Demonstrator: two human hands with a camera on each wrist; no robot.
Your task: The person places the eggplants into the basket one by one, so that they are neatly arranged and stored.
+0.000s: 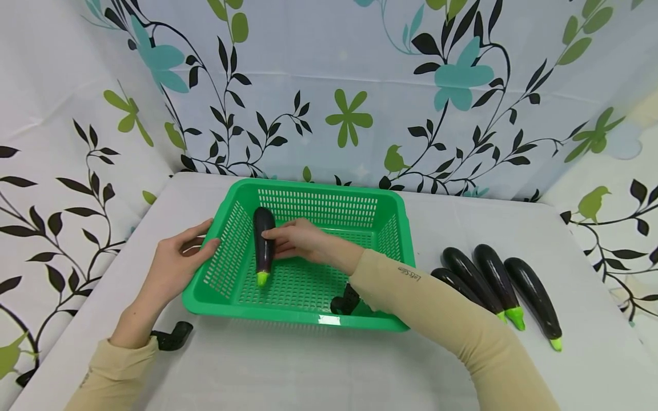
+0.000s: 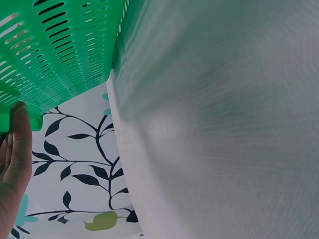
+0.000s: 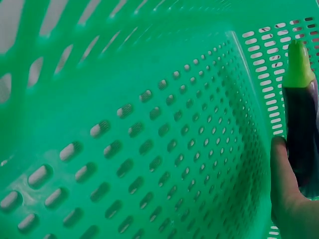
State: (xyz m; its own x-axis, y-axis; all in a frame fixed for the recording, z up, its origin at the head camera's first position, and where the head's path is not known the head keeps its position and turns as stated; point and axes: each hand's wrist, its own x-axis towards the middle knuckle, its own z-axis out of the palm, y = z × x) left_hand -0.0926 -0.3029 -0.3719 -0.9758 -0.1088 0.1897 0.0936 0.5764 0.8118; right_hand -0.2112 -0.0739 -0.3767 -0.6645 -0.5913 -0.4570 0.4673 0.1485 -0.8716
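In the head view a green plastic basket with slotted walls stands on the white table. My left hand grips its left rim, fingers and thumb at the edge. Inside the basket my right hand holds a dark purple eggplant between thumb and fingers. The eggplant stands near the left wall, its bright green stem end towards me. The right wrist view shows the same eggplant with its green end up, beside the thumb. In the left wrist view, my left fingers lie against the rim of the basket.
Several more eggplants lie side by side on the table, right of the basket, partly behind my right sleeve. A black wrist camera sits at my left wrist. A patterned curtain hangs behind the table.
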